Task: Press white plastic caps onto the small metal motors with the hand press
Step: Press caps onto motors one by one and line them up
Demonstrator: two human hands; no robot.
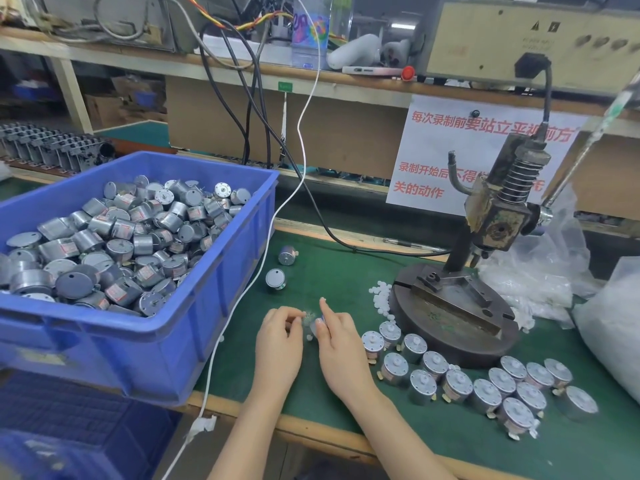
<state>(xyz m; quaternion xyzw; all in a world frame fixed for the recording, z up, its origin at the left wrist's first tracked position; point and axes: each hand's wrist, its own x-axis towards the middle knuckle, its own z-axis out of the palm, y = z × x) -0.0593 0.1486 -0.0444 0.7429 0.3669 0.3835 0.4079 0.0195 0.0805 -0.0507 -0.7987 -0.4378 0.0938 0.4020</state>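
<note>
Both hands meet over the green mat (311,271) in front of the press (491,216). The right hand (337,348) grips 1 motor (317,323) with thumb and fingers, index finger straight. The left hand (280,341) curls its fingertips in at the motor's top; blur hides whether they pinch anything. Loose caps (381,296) lie beside the press base, capped motors (457,381) stand in rows to the right, and a blue bin (194,341) of motors sits on the left.

We record a white paper sign with red characters (426,147), a beige metal power unit (502,46) on the wooden shelf (138,58), and a thin white cable (300,140) crossing the green-topped desk (329,271).
</note>
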